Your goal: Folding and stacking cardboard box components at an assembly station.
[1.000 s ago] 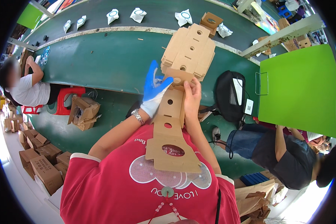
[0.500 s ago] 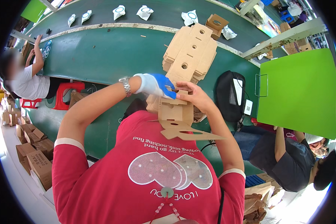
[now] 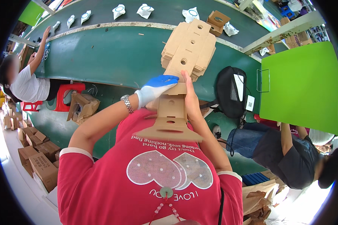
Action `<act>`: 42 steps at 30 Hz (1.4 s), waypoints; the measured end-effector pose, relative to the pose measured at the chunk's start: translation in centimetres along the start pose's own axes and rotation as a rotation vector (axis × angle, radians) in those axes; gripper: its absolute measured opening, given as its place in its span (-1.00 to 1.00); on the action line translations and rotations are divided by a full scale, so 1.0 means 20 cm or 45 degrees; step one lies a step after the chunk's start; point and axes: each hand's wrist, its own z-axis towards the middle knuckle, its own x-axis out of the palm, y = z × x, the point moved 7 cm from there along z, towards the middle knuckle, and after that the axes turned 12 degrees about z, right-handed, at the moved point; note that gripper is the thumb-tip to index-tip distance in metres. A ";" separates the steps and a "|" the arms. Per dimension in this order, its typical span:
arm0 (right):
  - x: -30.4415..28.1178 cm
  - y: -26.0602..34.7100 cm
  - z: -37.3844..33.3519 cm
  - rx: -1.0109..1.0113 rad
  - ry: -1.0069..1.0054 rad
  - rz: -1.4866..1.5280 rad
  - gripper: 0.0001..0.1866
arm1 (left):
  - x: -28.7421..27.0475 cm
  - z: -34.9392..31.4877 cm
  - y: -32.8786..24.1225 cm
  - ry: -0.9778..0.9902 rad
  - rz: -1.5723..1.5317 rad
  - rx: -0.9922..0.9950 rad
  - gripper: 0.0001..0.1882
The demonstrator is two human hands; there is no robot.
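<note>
A partly folded brown cardboard box (image 3: 171, 107) is held between my two hands at the table's near edge, its wide end flap against my red shirt. My left hand (image 3: 156, 89), in a white and blue glove, grips it from the left, with straight fingers across the upper flap. Bare, my right hand (image 3: 190, 95) presses along the box's right side, fingers pointing away from me. Both thumbs are mostly hidden. Just beyond, a stack of flat cardboard box blanks (image 3: 191, 47) with round holes lies on the green table (image 3: 112, 56).
A black bag (image 3: 231, 92) lies right of the stack. A lime-green board (image 3: 300, 84) stands farther right, near a person in dark clothing (image 3: 285, 157). Another person (image 3: 37, 82) sits left. White wrapped items (image 3: 144, 12) and an open carton (image 3: 217, 22) line the back.
My fingers have straightened from a pinch at the upper flap. My right hand now lies along the box's side. The box's near flap has swung left and levelled out.
</note>
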 end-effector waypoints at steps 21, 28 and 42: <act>0.05 0.17 0.17 -0.427 0.408 -1.695 -0.75 | 0.05 0.16 -0.26 0.094 1.518 0.096 -0.76; -0.46 0.26 0.37 0.220 -0.040 -0.891 -0.74 | -0.62 0.15 -0.03 -0.387 0.415 0.463 -0.29; 0.16 0.19 -0.05 -0.300 0.090 -0.150 -0.15 | -0.18 -0.15 -0.16 -0.418 -1.267 0.447 -0.61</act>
